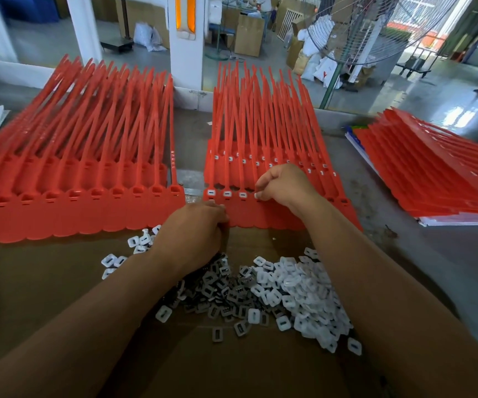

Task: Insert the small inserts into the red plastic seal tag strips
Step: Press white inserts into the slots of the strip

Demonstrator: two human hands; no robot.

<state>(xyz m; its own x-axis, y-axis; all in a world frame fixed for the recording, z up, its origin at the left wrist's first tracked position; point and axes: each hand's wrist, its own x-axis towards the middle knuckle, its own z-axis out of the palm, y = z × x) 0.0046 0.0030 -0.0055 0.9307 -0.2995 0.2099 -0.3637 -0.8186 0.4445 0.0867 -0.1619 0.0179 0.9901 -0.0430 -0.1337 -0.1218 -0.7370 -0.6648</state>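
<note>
**A:** What was the right hand doing?

**B:** The right hand (pixel 283 185) was narrowed to a pinch. Thumb and forefinger were closed on what looked like a small white insert (pixel 257 195) at the fourth socket of the top strip on the middle stack of red strips (pixel 260 214). Three filled sockets (pixel 226 193) sat just left of the pinch.

**A:** And the left?

**B:** The left hand (pixel 197 225) rested on that stack's near edge with its fingers curled under. Whether it held anything could not be told.

**A:** How should the step be done well?

**B:** The insert probably needed to sit square over its socket and be pressed straight down until flush like its three neighbours. The left hand could keep the strip from sliding.

**A:** What room was there around the stack?

**B:** The pile of inserts (pixel 289 288) lay just in front of it on a cardboard sheet (pixel 232 363), between the forearms, so each reach back would be short. The left stack (pixel 74 208), its sockets unfilled, lay just beside it across a narrow gap. The right stack (pixel 433 173) lay well apart, with bare table (pixel 375 225) between. Behind the middle stack its thin tails fanned up toward the table's far edge, where a sleeve might snag.
</note>
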